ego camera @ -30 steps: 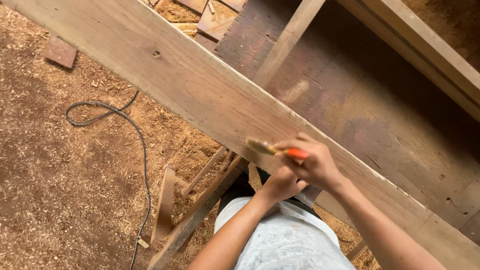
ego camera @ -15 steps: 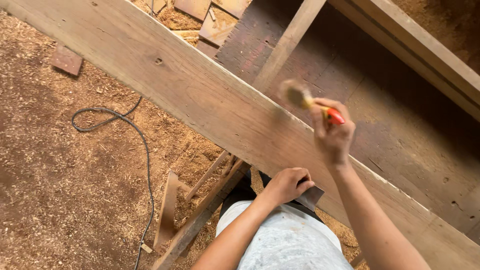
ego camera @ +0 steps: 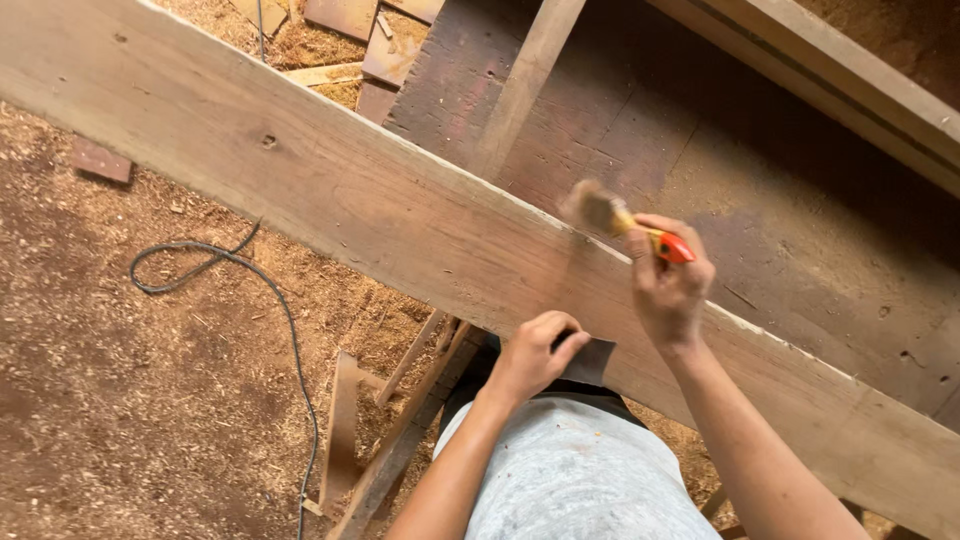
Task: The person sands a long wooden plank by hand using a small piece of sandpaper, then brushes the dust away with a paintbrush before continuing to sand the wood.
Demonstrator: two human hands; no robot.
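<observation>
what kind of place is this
Likely a woodworking shop or sawmill yard: a long wooden plank being brushed, sawdust-covered ground, offcuts, and a black cable.

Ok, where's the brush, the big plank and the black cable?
brush point(ego camera: 600, 212): head view, on the blurred bristles.
plank point(ego camera: 330, 195): head view, on its bare top face.
cable point(ego camera: 290, 330): head view, on the stretch running down the sawdust floor.

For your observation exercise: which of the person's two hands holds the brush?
The right hand: it grips the orange-handled brush, while the left hand presses a dark sheet.
</observation>
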